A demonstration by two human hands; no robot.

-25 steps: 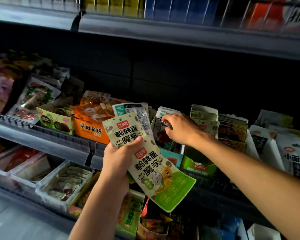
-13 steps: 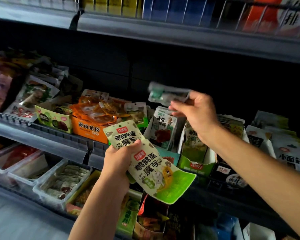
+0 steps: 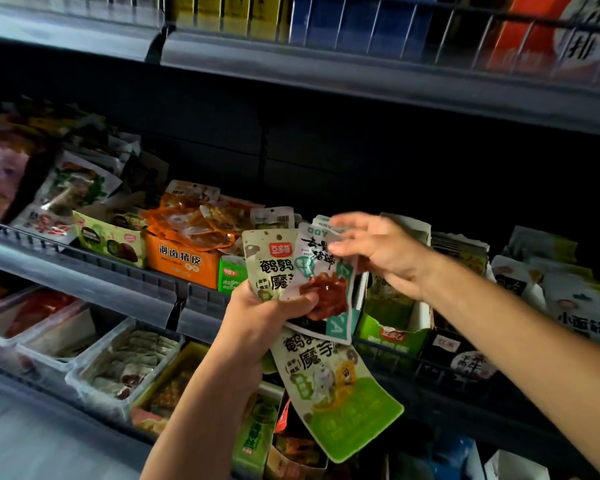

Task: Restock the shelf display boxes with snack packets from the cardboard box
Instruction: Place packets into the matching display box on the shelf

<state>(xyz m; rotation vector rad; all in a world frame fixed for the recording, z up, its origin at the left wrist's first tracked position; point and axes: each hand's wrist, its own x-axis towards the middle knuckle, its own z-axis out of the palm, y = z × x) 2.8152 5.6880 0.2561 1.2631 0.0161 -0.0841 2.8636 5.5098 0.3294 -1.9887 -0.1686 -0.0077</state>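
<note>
Two bare hands show: one left hand (image 3: 257, 317) and one right hand (image 3: 378, 251). The left hand holds three flat plastic snack packets: two green-and-cream packets (image 3: 267, 261) (image 3: 333, 386) and one white-and-teal packet with red-brown food pictured on it (image 3: 326, 282). One orange cardboard display box (image 3: 181, 261) sits on the shelf. One green cardboard display box with a torn front (image 3: 392, 337) sits there too. Three clear plastic tubs (image 3: 118, 372) stand in a row on the shelf below. Other packets are too many and too dark to count.

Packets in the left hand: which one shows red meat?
The white-and-teal packet, in front; the two green-and-cream packets in the left hand show cartoon figures or text.
</note>
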